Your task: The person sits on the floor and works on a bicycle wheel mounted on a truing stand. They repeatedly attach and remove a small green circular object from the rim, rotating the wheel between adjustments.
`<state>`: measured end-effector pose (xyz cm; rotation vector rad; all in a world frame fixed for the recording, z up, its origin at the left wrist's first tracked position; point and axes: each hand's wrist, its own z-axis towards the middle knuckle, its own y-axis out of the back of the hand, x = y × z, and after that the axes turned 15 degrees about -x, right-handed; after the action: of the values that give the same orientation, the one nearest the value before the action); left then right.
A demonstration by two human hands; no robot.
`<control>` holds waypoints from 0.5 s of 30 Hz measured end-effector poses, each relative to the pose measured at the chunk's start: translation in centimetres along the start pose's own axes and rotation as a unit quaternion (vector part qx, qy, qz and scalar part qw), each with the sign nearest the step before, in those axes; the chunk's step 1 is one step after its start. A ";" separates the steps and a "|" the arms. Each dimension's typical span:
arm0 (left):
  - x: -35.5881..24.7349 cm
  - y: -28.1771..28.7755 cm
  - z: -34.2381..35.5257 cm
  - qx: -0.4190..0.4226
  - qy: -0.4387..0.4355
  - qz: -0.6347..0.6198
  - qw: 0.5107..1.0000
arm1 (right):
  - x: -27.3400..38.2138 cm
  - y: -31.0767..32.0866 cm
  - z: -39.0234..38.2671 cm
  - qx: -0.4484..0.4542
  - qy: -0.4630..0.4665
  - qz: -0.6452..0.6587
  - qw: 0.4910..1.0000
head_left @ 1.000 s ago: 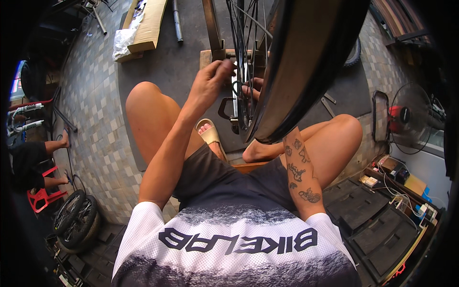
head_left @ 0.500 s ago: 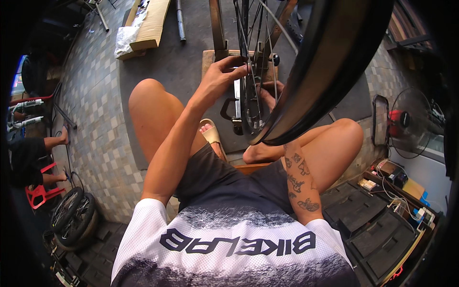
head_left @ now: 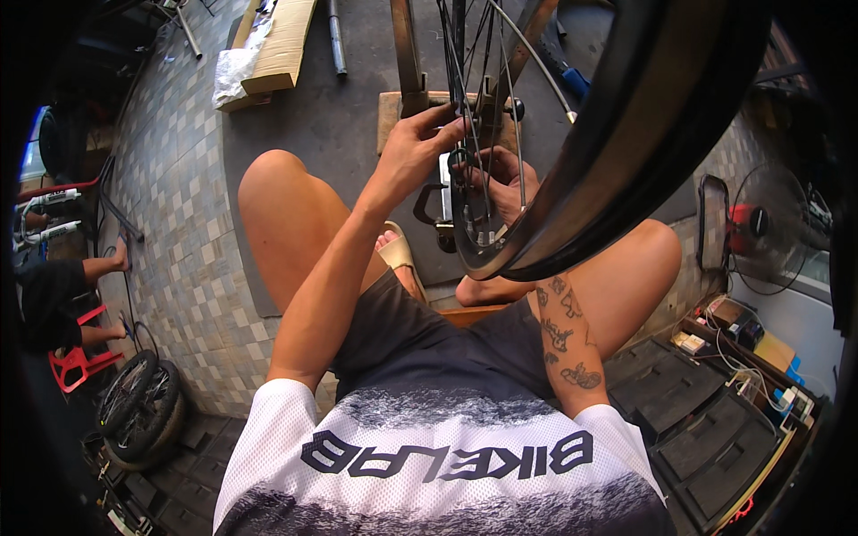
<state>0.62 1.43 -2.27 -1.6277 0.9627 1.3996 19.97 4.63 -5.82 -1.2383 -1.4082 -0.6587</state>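
Note:
A black-rimmed bicycle wheel (head_left: 626, 170) stands upright in front of me, its spokes (head_left: 506, 98) running up from the rim. It sits between the metal uprights of a truing stand (head_left: 407, 58) on a wooden base (head_left: 390, 125). My left hand (head_left: 420, 150) reaches in from the left, thumb and forefinger closed on a spoke. Behind the near spokes, my right hand (head_left: 508, 183) has its fingers bent together by a small dark-green round tool (head_left: 460, 157); the spokes partly hide its grip. A black clamp-like bracket (head_left: 429, 204) is below my left hand.
An open cardboard box (head_left: 279, 54) and a metal tube (head_left: 336, 37) lie on the dark mat. Small wheels with tyres (head_left: 138, 397) are stacked at lower left, near another person's legs (head_left: 100, 265). A fan (head_left: 764, 228) stands right, above black cases (head_left: 706, 438).
My right hand has come up and inward, closer to my left hand, with more of its fingers showing. The upper part of the rim appears farther right. My left hand has barely moved.

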 end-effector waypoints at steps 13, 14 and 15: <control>0.9 -0.3 0.0 -0.016 -0.042 0.086 0.995 | -0.1 -0.4 -0.7 -0.004 -0.012 -0.022 1.000; 1.0 -0.4 0.1 -0.020 -0.041 0.092 0.995 | 0.2 -0.3 -0.8 -0.002 -0.030 -0.021 0.999; 1.3 -0.5 0.2 -0.024 -0.049 0.090 0.994 | 0.5 -0.3 -0.7 -0.006 -0.037 -0.048 0.998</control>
<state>1.08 1.77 -3.50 -1.5230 1.0460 1.6195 19.99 4.04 -5.05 -1.2208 -1.5340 -0.6945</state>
